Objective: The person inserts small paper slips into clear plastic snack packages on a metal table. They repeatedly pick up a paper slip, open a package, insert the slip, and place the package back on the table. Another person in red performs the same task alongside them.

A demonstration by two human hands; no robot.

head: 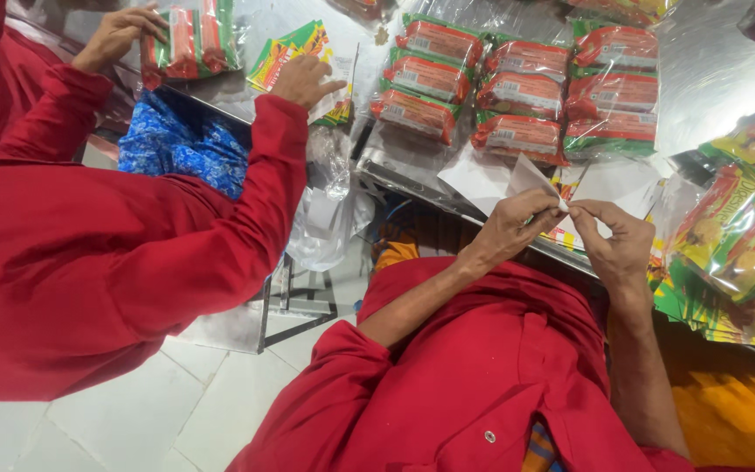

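My left hand (515, 224) and my right hand (615, 239) meet at the near edge of a shiny metal table (709, 87), both pinching a folded piece of white card (530, 177) between fingertips. More white card sheets (613, 182) lie flat just beyond my hands. Behind them stand rows of red and green wrapped biscuit packs (517, 87).
A co-worker in a red top (89, 253) sits at left, one hand on a clear-wrapped bundle of packs (192, 39), the other hand (303, 79) on flat printed cartons (294, 48). Clear bags of yellow-green packs (740, 236) pile at right. White floor tiles lie below.
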